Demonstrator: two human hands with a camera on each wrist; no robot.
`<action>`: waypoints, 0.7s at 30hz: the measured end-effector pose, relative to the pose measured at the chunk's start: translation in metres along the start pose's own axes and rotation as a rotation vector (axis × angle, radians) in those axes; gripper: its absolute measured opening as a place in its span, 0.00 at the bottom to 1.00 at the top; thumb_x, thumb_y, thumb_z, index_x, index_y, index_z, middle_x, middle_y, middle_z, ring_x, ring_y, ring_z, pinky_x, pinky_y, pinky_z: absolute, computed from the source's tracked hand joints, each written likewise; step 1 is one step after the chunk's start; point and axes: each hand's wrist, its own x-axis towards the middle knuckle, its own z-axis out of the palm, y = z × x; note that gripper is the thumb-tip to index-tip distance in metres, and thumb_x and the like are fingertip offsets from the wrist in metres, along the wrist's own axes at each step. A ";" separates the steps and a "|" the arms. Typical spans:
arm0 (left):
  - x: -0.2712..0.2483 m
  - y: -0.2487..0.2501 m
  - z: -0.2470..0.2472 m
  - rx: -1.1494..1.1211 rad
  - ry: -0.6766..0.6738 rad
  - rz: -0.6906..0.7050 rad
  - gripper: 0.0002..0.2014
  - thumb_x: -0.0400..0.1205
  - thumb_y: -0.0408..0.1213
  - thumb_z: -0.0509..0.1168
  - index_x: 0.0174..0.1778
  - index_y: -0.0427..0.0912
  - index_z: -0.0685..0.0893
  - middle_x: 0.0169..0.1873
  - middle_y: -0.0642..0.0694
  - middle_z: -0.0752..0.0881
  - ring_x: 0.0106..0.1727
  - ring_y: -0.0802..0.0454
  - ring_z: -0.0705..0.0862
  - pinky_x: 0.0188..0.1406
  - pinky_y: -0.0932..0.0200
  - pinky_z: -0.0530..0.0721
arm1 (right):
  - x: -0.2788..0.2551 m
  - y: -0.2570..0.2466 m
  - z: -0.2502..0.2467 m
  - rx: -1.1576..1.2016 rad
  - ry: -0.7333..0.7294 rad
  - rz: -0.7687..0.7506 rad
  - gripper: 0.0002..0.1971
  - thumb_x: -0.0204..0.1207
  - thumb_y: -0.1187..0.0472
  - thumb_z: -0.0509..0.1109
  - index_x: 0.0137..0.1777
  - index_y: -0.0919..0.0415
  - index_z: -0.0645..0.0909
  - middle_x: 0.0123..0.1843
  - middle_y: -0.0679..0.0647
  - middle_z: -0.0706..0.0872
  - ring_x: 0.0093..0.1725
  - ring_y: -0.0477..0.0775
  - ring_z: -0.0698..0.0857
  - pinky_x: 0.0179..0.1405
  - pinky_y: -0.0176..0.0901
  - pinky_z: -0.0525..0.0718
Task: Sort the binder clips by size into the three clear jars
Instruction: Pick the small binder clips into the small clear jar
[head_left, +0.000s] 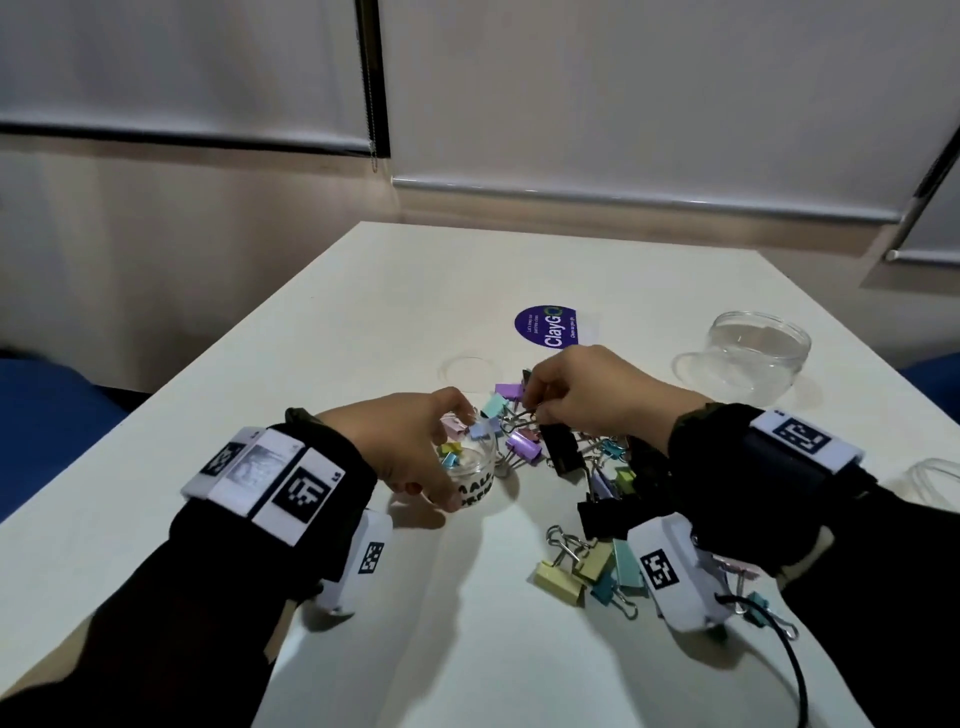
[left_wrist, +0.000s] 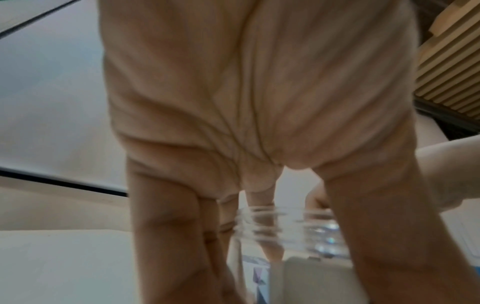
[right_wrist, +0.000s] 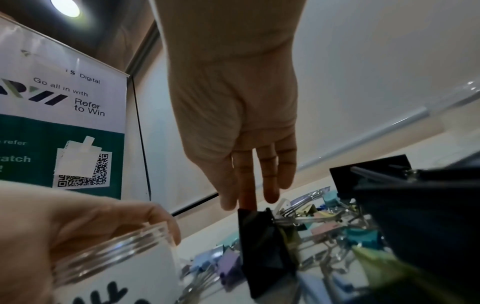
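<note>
Steadying the small jar (head_left: 475, 475) on the worktop (head_left: 260, 415) with my curled left hand (head_left: 410, 447), my right hand (head_left: 582, 389) pinches a clip from the pile (head_left: 587, 499); next, judge its size.

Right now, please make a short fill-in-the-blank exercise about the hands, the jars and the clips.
1. The left hand grips the small ____ jar.
2. The right hand reaches into the pile of binder ____.
3. The round sticker on the table is ____.

Missing words: clear; clips; purple
</note>
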 end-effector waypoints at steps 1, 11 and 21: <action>0.000 0.001 0.000 -0.002 -0.003 0.000 0.36 0.64 0.38 0.82 0.64 0.59 0.71 0.55 0.55 0.79 0.41 0.46 0.90 0.45 0.52 0.90 | 0.001 0.001 0.001 -0.034 0.011 0.010 0.08 0.74 0.65 0.72 0.49 0.54 0.89 0.40 0.46 0.86 0.46 0.48 0.84 0.45 0.39 0.82; 0.002 0.005 0.000 0.033 0.001 0.001 0.38 0.65 0.38 0.82 0.66 0.57 0.69 0.57 0.53 0.80 0.45 0.44 0.90 0.44 0.52 0.90 | 0.003 -0.007 0.007 -0.256 -0.011 -0.058 0.08 0.71 0.64 0.71 0.45 0.51 0.88 0.39 0.45 0.86 0.44 0.51 0.83 0.39 0.41 0.80; 0.000 0.007 0.000 0.057 0.010 0.013 0.39 0.65 0.39 0.81 0.69 0.56 0.69 0.60 0.52 0.80 0.39 0.49 0.88 0.47 0.52 0.89 | 0.009 -0.021 0.018 -0.485 -0.158 -0.152 0.11 0.72 0.69 0.65 0.48 0.58 0.87 0.47 0.58 0.87 0.46 0.61 0.86 0.39 0.46 0.82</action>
